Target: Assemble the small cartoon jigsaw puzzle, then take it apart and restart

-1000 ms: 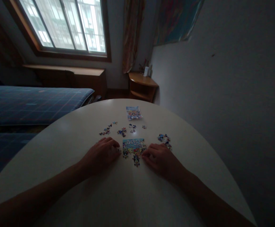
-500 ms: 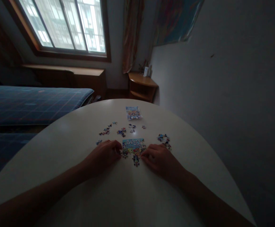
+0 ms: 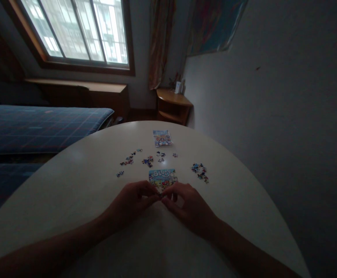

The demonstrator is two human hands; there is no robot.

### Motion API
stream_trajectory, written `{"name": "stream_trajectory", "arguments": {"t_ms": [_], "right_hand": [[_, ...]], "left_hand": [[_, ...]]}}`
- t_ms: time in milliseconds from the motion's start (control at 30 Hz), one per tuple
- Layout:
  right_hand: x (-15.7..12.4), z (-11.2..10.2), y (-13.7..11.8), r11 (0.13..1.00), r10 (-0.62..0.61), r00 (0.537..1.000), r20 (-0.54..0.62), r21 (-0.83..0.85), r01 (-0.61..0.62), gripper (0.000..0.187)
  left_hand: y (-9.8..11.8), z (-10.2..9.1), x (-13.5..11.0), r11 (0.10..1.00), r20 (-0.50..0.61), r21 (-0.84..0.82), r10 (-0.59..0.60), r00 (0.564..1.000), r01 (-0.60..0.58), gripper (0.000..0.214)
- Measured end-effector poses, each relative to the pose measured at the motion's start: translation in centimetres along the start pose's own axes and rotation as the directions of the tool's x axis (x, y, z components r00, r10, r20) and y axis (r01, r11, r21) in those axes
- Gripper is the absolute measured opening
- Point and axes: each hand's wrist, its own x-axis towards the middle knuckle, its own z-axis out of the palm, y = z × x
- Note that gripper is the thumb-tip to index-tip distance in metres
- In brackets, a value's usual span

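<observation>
A partly built colourful jigsaw (image 3: pixel 162 177) lies on the round white table (image 3: pixel 99 185). My left hand (image 3: pixel 133 202) and my right hand (image 3: pixel 187 204) meet just in front of it, fingertips pinched together over its near edge. They seem to grip small puzzle pieces, which are too dark to make out. Loose pieces (image 3: pixel 127 160) lie scattered beyond the jigsaw, with another cluster (image 3: pixel 199 172) to its right. A small picture card (image 3: pixel 162 138) rests farther back.
A bed with a blue checked cover (image 3: pixel 35 127) stands to the left of the table. A wooden corner shelf (image 3: pixel 172 106) is behind, under a window (image 3: pixel 78 31). A grey wall (image 3: pixel 272 96) runs close along the right side.
Both hands have slid inward from the jigsaw's sides and now meet at its near edge, covering its lower part. The view has shifted slightly.
</observation>
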Motion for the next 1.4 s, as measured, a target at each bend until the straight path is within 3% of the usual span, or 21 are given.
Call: {"name": "stream_trajectory", "arguments": {"t_ms": [100,200,267,333,400,467,833,1133,1400], "right_hand": [[0.1,0.1,-0.2,0.996,0.047,0.999,-0.023,0.075,-0.045,0.007],[0.4,-0.4,0.3,0.994,0.09,0.996,-0.026,0.066,-0.088,0.009],[0.5,-1.0,0.9,0.997,0.064,0.997,-0.032,-0.036,-0.065,0.008],[0.7,-1.6,1.6,0.985,0.015,1.0,-0.025,-0.173,-0.019,0.008],[0.7,-2.0,2.1,0.964,-0.013,1.0,-0.01,-0.264,0.01,0.006],[0.8,-2.2,2.5,0.953,-0.013,1.0,0.006,-0.304,0.015,0.005],[1.1,-1.5,3.1,0.941,0.028,1.0,-0.015,-0.337,-0.031,0.003],[0.7,-1.9,3.5,0.938,0.008,0.999,0.037,-0.346,0.006,0.015],[0.6,-2.0,3.4,0.928,-0.029,0.998,0.056,-0.37,0.048,0.013]], "left_hand": [[-0.4,0.5,-0.2,1.0,0.018,-0.011,0.006,1.0,-0.006,0.014],[-0.7,0.5,-0.4,0.98,-0.033,0.154,0.134,0.99,-0.128,0.009],[-0.7,0.3,-0.6,0.92,-0.012,0.277,0.291,0.957,-0.276,0.013],[-0.7,0.2,-0.7,0.831,0.083,0.359,0.425,0.901,-0.425,0.017],[-0.8,0.2,-0.7,0.744,0.188,0.412,0.496,0.848,-0.527,0.024],[-0.9,0.3,-0.7,0.688,0.256,0.451,0.51,0.821,-0.568,0.032],[-1.1,0.1,-0.6,0.655,0.354,0.495,0.448,0.821,-0.571,0.037],[-1.3,0.3,-0.7,0.628,0.349,0.51,0.472,0.809,-0.587,0.038],[-1.5,0.3,-0.6,0.597,0.354,0.531,0.488,0.798,-0.601,0.037]]}}
